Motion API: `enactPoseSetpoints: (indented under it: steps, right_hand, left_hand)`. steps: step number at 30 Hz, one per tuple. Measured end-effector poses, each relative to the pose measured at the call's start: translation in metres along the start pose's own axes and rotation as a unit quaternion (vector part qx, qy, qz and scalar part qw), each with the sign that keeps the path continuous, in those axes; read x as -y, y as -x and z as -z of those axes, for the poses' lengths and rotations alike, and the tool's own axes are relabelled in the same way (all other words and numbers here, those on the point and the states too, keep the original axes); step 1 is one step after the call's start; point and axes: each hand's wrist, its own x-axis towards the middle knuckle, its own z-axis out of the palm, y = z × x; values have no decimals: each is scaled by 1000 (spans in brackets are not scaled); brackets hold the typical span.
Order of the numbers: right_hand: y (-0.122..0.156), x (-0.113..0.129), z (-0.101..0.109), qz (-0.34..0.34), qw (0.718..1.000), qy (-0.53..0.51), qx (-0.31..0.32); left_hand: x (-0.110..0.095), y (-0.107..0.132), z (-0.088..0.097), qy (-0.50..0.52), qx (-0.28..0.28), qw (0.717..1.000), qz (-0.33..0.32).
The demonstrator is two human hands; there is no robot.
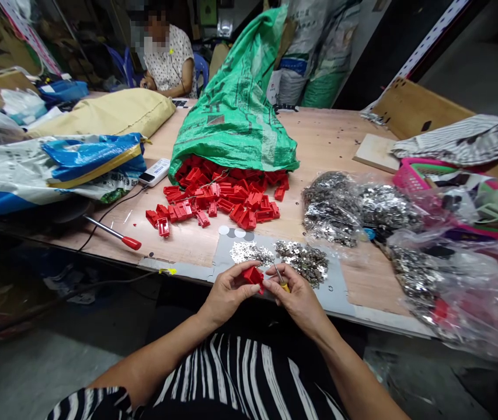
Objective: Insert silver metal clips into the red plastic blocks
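My left hand [227, 290] is closed around a small red plastic part [253, 275], held just over the near table edge. My right hand [295, 291] is closed on a small screwdriver with a yellow handle [281, 280], and its fingertips touch the red part. Just beyond my hands lie two heaps of small silver metal pieces [302, 258] on a grey mat [336, 290]. Farther back, a pile of the same red plastic parts [220, 201] spills out of a green woven sack [235, 111].
Clear bags of metal pieces [354, 207] sit at the right, with a pink basket [410, 175] behind. A red-handled screwdriver [115, 233] and a white power strip [156, 172] lie at the left near blue-and-white sacks [51, 169]. Another person [165, 55] sits at the far end.
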Motion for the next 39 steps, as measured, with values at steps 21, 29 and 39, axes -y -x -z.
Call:
enactPoseSetpoints:
  steps: [21,29,39]
  right_hand:
    - [20,-14,15,88,957,277,0]
    - [14,-10,11,137,936,324,-4]
    - [13,-9,8,140,929,342,5]
  left_hand:
    - [13,-8,11,-381,23,904,-191]
    - [14,-14,15,-402,43,894,-193]
    - [13,-14,17,-414,46,886,-203]
